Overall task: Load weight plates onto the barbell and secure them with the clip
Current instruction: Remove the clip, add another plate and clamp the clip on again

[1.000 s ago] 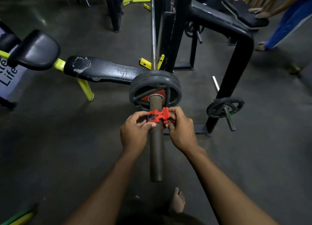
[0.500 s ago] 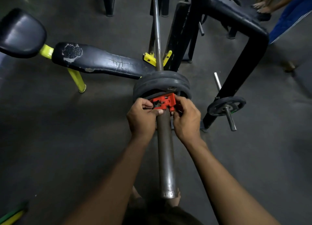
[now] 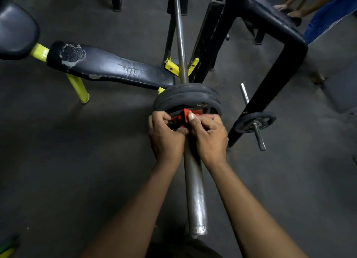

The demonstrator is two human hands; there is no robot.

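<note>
On the barbell sleeve point(image 3: 195, 190), the red clip point(image 3: 182, 119) sits against the weight plates point(image 3: 186, 97). Left hand point(image 3: 166, 137) at nine o'clock and right hand point(image 3: 209, 136) at three both pinch it.

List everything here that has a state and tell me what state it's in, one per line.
Clip: on the sleeve, up against the plates, lever apparently still raised.
Plates: loaded on the barbell, stacked together.
Barbell: resting in the yellow rack hooks.
Left hand: gripping the clip.
Right hand: gripping the clip, thumb on its lever.
Bench: unoccupied, padding torn.
Small plate: stored on a side peg.
</note>
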